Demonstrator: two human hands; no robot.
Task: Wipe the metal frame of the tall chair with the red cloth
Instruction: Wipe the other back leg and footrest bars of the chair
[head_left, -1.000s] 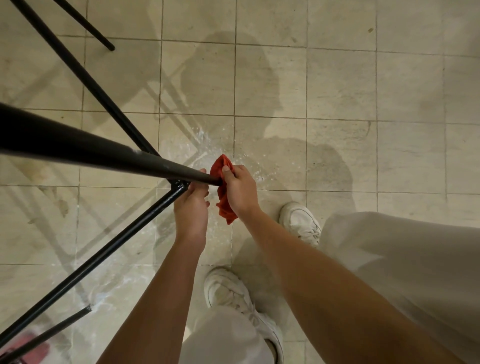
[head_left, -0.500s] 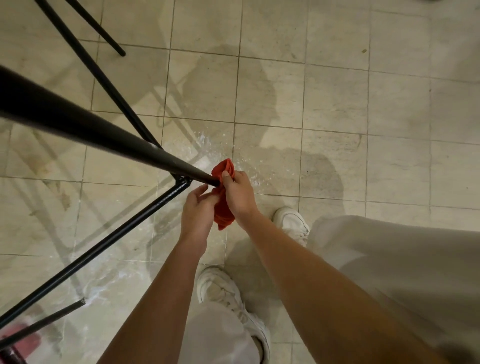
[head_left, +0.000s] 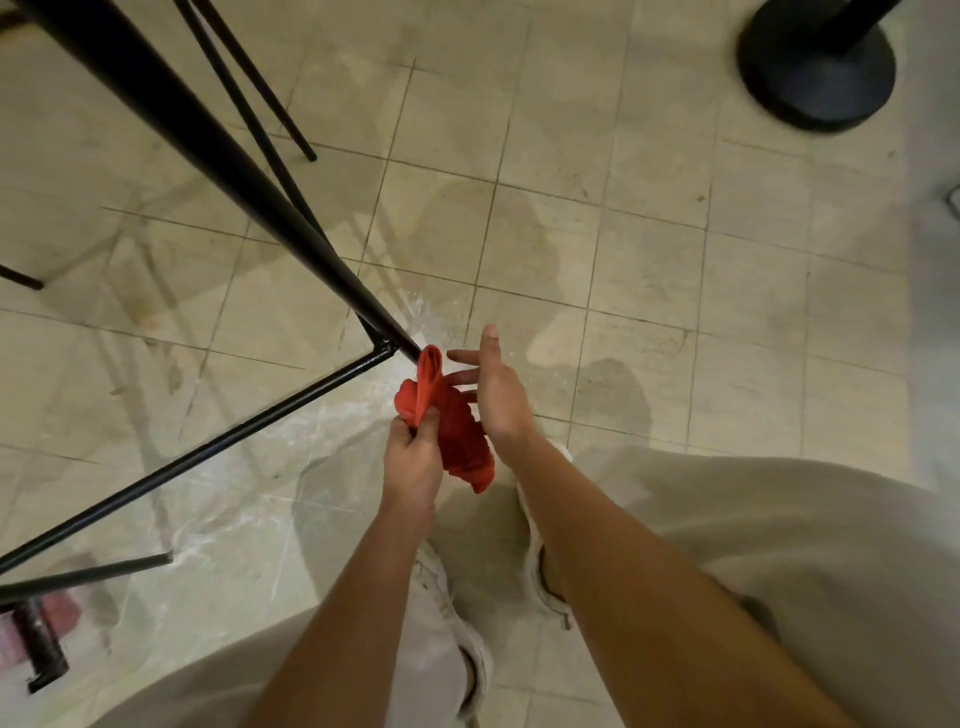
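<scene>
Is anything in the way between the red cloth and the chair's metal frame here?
Nothing visible. The left hand grips the red cloth, its upper fold at the metal frame, by the crossbar joint; the right hand is open beside it.

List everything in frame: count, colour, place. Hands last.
chair frame: 1, black, left side; thick leg slants down to the cloth, thin bars branch off
cloth: 1, red, centre, bunched at the leg's lower end
round base: 1, black, top right corner
dark cylinder: 1, black, bottom left, something reddish beside it; too blurred to identify
floor: beige tiles, pale streaks near the chair leg
shoes: 2, white, under the forearms
trousers: light beige, bottom and right
left hand: grips the cloth from below
right hand: open, fingers straight, beside the cloth
</scene>
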